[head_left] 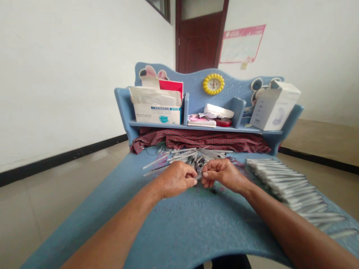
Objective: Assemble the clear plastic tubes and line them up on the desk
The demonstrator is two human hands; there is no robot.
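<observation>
My left hand (pixel 176 180) and my right hand (pixel 221 175) meet over the middle of the blue desk (pixel 179 228), fingertips pinched close together. Between them shows a small, thin, pale piece (pixel 199 176), which looks like part of a pen; both hands seem to grip it, though fingers cover most of it. Just behind the hands lies a loose pile of slim grey-white pen-like sticks (pixel 183 154), pointing various ways. Something dark and shiny (pixel 200 163) sits among them, too blurred to name. A small dark bit (pixel 214 191) lies below my right hand.
To the right, many similar sticks (pixel 291 186) are stacked in a long row beside my right forearm. A checked red cloth (pixel 202 140) runs under the shelf. On the shelf stand a mask box (pixel 157 110), papers (pixel 202 121), a red tin (pixel 223 122) and a white box (pixel 275 106).
</observation>
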